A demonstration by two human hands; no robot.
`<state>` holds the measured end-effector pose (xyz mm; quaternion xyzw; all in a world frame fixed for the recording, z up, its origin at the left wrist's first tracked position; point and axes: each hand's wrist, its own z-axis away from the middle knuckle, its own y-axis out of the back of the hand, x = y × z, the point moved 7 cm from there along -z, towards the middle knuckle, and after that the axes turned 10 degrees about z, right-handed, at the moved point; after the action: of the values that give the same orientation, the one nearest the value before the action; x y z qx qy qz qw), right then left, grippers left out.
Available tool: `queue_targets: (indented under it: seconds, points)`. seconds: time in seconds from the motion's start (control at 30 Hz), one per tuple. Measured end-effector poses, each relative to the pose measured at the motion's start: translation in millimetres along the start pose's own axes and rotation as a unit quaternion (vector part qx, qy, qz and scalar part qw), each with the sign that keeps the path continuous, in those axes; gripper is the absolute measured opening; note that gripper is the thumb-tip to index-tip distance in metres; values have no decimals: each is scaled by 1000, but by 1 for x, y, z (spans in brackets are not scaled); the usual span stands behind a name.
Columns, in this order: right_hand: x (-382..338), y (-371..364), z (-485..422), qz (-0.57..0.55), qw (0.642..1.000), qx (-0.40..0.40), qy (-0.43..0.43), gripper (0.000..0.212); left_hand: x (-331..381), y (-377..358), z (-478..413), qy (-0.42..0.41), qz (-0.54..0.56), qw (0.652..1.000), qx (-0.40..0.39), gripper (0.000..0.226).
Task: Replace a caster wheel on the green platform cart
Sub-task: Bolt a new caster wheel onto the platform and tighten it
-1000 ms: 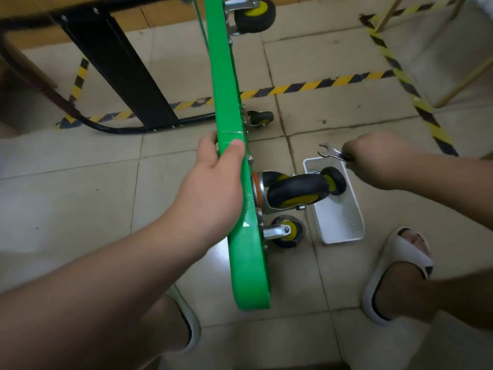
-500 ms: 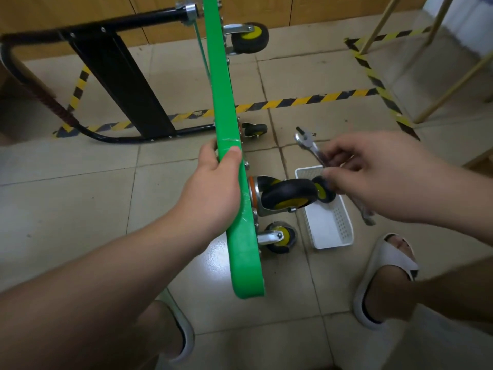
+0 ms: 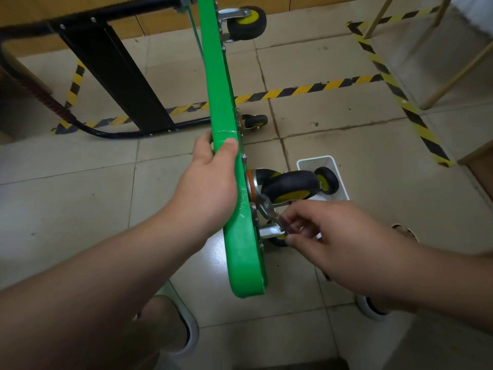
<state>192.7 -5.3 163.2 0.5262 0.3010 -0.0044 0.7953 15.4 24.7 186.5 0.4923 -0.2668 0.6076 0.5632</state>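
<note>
The green platform cart [image 3: 241, 249] stands on its side edge, deck facing left. My left hand [image 3: 210, 182] grips its upper edge and holds it upright. A black caster wheel [image 3: 289, 186] with a yellow hub sticks out of the underside to the right. My right hand [image 3: 333, 241] pinches a metal wrench [image 3: 266, 208], its head against the caster's mounting plate just below the wheel. A lower caster [image 3: 274, 233] is partly hidden behind my fingers.
A white basket [image 3: 314, 161] on the tiled floor holds a spare caster wheel [image 3: 326, 180]. The cart's black folded handle [image 3: 114, 78] lies to the left. Two more casters [image 3: 246, 22] sit farther up the deck. My sandalled feet stand below, near yellow-black floor tape [image 3: 306, 89].
My right hand brought the wrench down from above the basket to the caster's mounting plate. My left hand kept its grip on the cart edge.
</note>
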Motion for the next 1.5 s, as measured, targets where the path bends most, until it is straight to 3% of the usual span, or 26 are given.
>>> queue_targets:
  seconds: [0.27, 0.8, 1.03, 1.13, 1.27, 1.5]
  points:
    - [-4, -12, -2, 15, 1000, -8, 18, 18, -1, 0, -1, 1, -12, 1000, 2, 41]
    - [-14, -26, -10, -61, 995, -50, 66, 5, -1, 1, -2, -6, -7, 1000, 7, 40]
    - [-21, -23, -7, -129, 984, -120, -3, 14, -1, 1, -2, -7, -16, 1000, 14, 41]
    - [-25, -23, -2, -233, 955, -177, -54, 18, -1, 1, -2, -6, -20, 1000, 14, 40]
    - [-37, -18, 3, -401, 871, -255, -122, 24, -2, 2, -2, -8, -21, 1000, 15, 38]
    - [-44, -11, 4, -509, 795, -282, -174, 21, -1, 2, -2, -14, -31, 999, 20, 39]
